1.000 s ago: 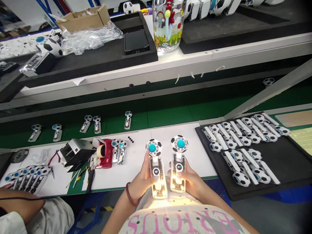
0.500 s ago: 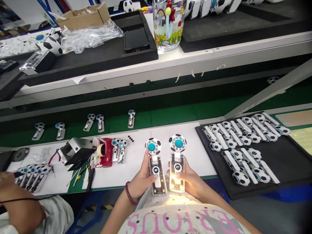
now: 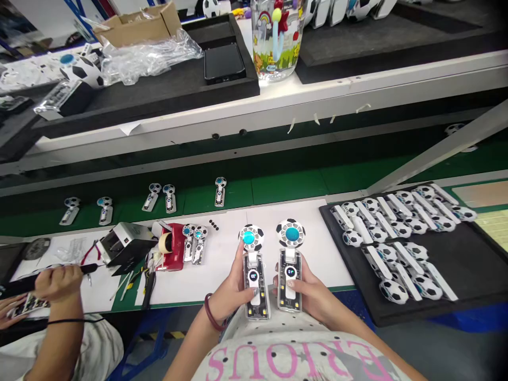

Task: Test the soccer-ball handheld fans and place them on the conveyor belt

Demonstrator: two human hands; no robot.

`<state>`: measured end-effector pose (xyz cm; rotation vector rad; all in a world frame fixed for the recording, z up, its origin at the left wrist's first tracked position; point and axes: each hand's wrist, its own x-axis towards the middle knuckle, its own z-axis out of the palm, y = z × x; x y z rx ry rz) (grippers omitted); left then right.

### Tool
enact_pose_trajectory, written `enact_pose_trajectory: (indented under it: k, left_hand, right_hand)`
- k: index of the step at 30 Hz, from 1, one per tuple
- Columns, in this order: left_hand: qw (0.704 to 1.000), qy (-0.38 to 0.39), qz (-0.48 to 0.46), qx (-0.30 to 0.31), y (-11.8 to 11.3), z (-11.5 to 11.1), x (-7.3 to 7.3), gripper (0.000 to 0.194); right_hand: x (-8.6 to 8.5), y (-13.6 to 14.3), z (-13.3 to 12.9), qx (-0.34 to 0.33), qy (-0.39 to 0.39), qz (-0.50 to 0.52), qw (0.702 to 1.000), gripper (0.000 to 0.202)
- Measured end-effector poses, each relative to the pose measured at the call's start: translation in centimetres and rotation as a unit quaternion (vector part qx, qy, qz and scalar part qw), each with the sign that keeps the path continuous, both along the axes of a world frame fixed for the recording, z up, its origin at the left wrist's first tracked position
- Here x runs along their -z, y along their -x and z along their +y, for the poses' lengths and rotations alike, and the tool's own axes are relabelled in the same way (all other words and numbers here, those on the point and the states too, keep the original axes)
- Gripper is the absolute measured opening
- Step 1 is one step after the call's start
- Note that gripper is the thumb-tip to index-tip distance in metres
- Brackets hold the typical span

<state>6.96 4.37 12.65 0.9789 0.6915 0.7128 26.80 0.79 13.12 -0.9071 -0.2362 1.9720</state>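
Observation:
My left hand [image 3: 234, 296] is closed around a small handheld fan [image 3: 257, 288]. It has a round soccer-ball head with a blue centre and a clear body showing circuitry, and its little screen is lit. My left thumb lies on the white strip below the screen. A matching fan [image 3: 290, 280] is in my right hand [image 3: 311, 291], upright beside the first and a little apart from it. Its screen glows too, and my right thumb rests on its white strip. Both fans are held over the table's front edge, close to my body.
A black tray [image 3: 468, 264] with rows of fans lies to the right. Left are a red tape dispenser [image 3: 177, 248], a black box-shaped device [image 3: 126, 246] and pliers [image 3: 148, 286]. More fans [image 3: 220, 191] sit on the green belt [image 3: 278, 188]. A co-worker's hand [image 3: 59, 280] grips a black tool.
The bright light in the right fan's body has gone out. Fans on the belt have shifted right. The co-worker's hand has come up with a black tool. My hands stay almost in place.

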Motion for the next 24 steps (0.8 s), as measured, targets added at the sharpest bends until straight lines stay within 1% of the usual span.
enact_pose_trajectory:
  k: [4,9,13,16,20,24]
  left_hand:
    - [0.999,0.003,-0.044,0.027,0.00,0.12,0.01,0.097]
    - [0.996,0.034,-0.059,0.049,-0.12,0.33,-0.59,0.097]
    - [0.997,0.034,-0.056,0.040,-0.26,0.43,-0.73,0.099]
    - [0.998,0.028,-0.052,0.032,-0.27,0.46,-0.51,0.100]
    - [0.998,0.026,-0.046,0.025,-0.22,0.45,-0.19,0.099]
    - [0.998,0.031,-0.050,0.022,-0.17,0.43,-0.12,0.099]
  right_hand:
    - [0.36,-0.23,-0.08,-0.015,-0.024,0.009,1.000,0.075]
    - [0.84,-0.46,-0.10,-0.022,-0.036,0.021,0.999,0.070]
    - [0.94,-0.52,-0.05,-0.024,-0.032,0.018,0.999,0.072]
    - [0.89,-0.53,-0.07,-0.026,-0.032,0.015,0.999,0.073]
    - [0.92,-0.50,-0.08,-0.023,-0.032,0.011,0.999,0.069]
    - [1.01,-0.45,-0.06,-0.024,-0.032,0.005,0.999,0.071]
